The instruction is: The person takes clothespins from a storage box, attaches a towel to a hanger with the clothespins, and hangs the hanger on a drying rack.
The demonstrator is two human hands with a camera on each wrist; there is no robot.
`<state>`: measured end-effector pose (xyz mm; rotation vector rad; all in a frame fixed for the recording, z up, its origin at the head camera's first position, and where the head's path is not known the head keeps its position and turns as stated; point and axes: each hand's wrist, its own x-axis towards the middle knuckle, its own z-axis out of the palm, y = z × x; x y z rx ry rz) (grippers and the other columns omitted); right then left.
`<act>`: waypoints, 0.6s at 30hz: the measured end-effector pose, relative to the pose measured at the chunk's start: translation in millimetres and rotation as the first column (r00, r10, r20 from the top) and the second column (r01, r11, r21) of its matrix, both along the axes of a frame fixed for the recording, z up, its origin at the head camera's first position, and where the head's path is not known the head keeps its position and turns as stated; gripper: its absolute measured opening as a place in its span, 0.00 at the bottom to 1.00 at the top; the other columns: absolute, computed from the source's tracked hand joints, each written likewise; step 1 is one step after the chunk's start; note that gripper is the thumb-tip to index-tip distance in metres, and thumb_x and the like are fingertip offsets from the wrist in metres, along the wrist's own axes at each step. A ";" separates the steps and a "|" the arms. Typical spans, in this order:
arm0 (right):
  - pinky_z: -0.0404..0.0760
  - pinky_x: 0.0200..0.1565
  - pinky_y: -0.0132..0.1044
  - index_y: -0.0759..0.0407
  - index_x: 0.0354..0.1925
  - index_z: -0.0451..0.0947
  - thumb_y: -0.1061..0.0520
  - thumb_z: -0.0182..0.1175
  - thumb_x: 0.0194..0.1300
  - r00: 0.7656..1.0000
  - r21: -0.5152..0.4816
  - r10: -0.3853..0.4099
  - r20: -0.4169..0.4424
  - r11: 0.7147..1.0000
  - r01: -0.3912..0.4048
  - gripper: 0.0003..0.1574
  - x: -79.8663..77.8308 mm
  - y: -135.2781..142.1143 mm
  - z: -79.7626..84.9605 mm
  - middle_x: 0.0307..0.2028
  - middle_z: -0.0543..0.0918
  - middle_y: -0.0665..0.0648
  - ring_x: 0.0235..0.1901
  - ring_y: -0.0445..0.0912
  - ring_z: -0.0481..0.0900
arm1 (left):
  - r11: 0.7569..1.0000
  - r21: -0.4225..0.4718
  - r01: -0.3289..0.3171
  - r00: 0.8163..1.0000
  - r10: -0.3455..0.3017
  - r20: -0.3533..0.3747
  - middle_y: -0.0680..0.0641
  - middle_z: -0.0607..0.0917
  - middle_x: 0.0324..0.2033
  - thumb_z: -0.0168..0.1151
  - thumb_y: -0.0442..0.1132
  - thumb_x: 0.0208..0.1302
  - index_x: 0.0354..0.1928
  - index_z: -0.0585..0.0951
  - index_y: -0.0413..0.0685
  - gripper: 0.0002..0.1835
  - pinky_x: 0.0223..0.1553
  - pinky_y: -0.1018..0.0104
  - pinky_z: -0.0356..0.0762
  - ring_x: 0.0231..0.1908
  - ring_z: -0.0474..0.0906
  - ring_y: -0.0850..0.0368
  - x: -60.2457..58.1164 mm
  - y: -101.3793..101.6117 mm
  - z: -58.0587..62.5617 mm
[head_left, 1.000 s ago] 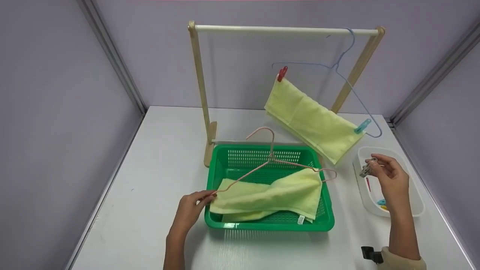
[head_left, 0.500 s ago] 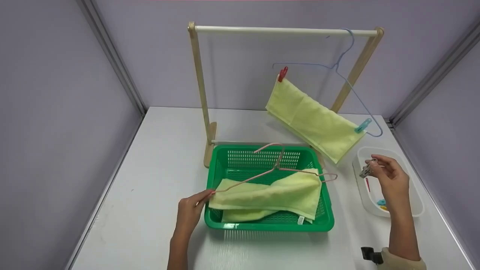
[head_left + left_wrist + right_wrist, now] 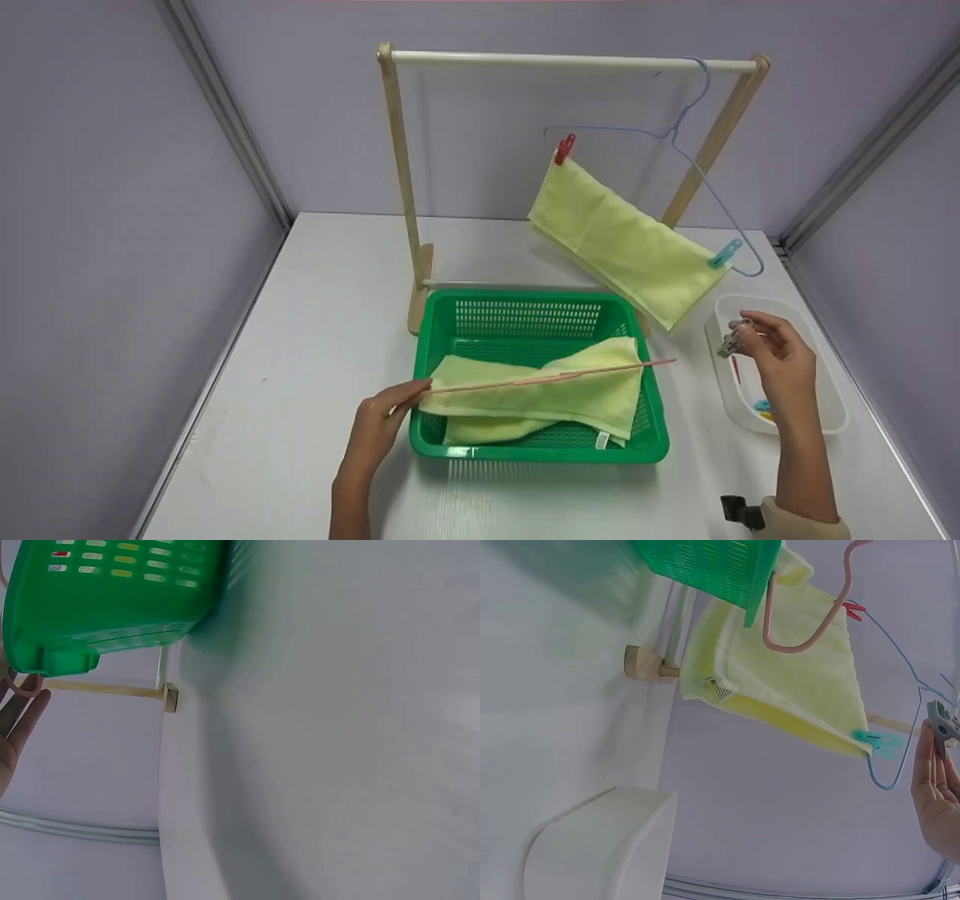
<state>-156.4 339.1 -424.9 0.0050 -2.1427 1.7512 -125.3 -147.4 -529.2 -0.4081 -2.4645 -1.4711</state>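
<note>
My left hand (image 3: pixel 379 420) pinches the left end of a pink clothes hanger (image 3: pixel 559 377), seen edge-on as a nearly straight line across the green basket (image 3: pixel 540 453). Beneath the hanger, a yellow towel (image 3: pixel 517 401) lies loosely folded in the basket, its left end close to my fingertips. My right hand (image 3: pixel 784 364) holds a grey clothespin (image 3: pixel 732 341) between thumb and fingers, over the white tub (image 3: pixel 838 420). In the right wrist view the same grey clothespin (image 3: pixel 943 720) shows at the right edge, and the hanger's end (image 3: pixel 787 649) juts past the basket.
Behind the basket stands a wooden rack with a white bar (image 3: pixel 540 58). A blue hanger (image 3: pixel 694 161) hangs from it, tilted, with a yellow towel (image 3: pixel 622 240) clipped by a red clothespin (image 3: pixel 565 150) and a turquoise one (image 3: pixel 724 253). Small colored pieces lie in the tub.
The pink hanger has swung down, its hook dropping from upright toward me until the hanger appears edge-on. My right hand stays nearly still with the grey clothespin.
</note>
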 end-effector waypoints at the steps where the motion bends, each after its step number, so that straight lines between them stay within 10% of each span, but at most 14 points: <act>1: 0.76 0.38 0.26 0.66 0.52 0.73 0.61 0.56 0.65 1.000 0.001 -0.001 0.002 1.000 0.001 0.18 0.3 0.1 -0.2 0.41 0.79 0.57 0.37 0.44 0.78 | 1.000 -0.008 -0.005 1.000 0.005 -0.001 0.51 0.82 0.45 0.58 0.37 0.61 0.49 0.82 0.48 0.14 0.47 0.63 0.73 0.48 0.76 0.56 0.1 0.2 0.2; 18: 0.76 0.37 0.26 0.66 0.52 0.73 0.61 0.56 0.65 1.000 0.045 -0.021 0.016 0.999 0.020 0.18 1.1 -0.1 0.0 0.40 0.79 0.55 0.37 0.42 0.78 | 0.985 -0.131 -0.115 0.987 0.098 -0.125 0.50 0.84 0.39 0.61 0.29 0.57 0.44 0.83 0.42 0.12 0.39 0.64 0.77 0.41 0.80 0.54 -4.5 3.6 -1.6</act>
